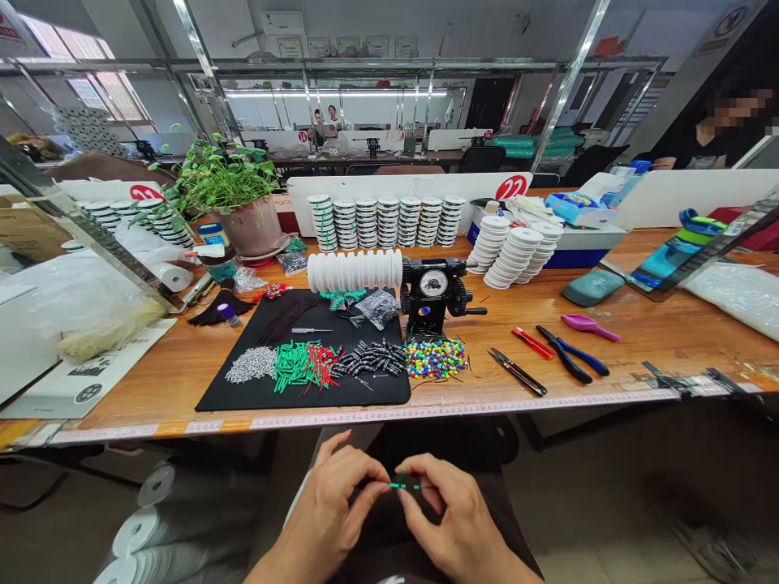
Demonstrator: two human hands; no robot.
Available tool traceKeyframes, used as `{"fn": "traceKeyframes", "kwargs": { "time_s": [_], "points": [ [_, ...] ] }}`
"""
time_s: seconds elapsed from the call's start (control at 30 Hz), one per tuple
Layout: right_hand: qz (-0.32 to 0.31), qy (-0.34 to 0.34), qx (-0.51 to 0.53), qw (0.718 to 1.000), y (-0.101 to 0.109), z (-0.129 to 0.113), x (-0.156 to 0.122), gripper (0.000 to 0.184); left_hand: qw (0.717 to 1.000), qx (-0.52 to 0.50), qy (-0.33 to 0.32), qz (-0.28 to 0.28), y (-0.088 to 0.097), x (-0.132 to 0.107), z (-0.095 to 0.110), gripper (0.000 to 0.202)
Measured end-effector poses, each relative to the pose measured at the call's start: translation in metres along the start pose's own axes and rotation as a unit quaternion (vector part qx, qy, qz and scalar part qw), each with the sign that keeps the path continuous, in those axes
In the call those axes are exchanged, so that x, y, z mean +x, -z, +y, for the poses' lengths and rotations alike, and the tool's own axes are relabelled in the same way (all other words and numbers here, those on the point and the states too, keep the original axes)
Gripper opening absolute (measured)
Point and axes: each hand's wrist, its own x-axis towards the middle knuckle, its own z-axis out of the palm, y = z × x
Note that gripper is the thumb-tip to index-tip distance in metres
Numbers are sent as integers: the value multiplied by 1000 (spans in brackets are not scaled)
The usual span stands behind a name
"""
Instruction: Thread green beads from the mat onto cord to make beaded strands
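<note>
My left hand (pixel 329 519) and my right hand (pixel 454 519) are held together below the table edge, over my lap. Between their fingertips is a short green tube on a thin dark cord (pixel 405 485), pinched from both sides. On the wooden workbench (pixel 182 381) lies a black mat (pixel 304 399). It holds a pile of silver beads (pixel 251 365), green and red tubes (pixel 301 365), and black pieces (pixel 371 357). A heap of coloured pins (pixel 435 358) sits at the mat's right edge. Both hands are apart from all of these.
A black winding machine with a dial (pixel 433 288) stands behind the mat, beside white spools (pixel 354 270). Stacked spools (pixel 383 221), a potted plant (pixel 247 203), blue-handled pliers (pixel 569 353) and scissors (pixel 517 371) are on the bench. A co-worker (pixel 712 138) sits at upper right.
</note>
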Motion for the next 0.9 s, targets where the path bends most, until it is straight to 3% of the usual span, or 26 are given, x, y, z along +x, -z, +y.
{"fn": "traceKeyframes", "kwargs": {
  "time_s": [0.33,0.53,0.73,0.9],
  "points": [
    [25,1,4,1000,-5,1,-2,15,1000,-2,1,-1,-4,0,4,15],
    [-13,-16,5,1000,-2,2,-1,14,1000,-18,13,-15,-2,0,2,12],
    [-7,-22,-19,1000,-5,4,-2,13,999,-20,18,-40,-3,-2,7,14],
    [5,-24,-18,1000,-4,3,-1,11,1000,-7,13,-14,-6,0,5,14]
  ]
}}
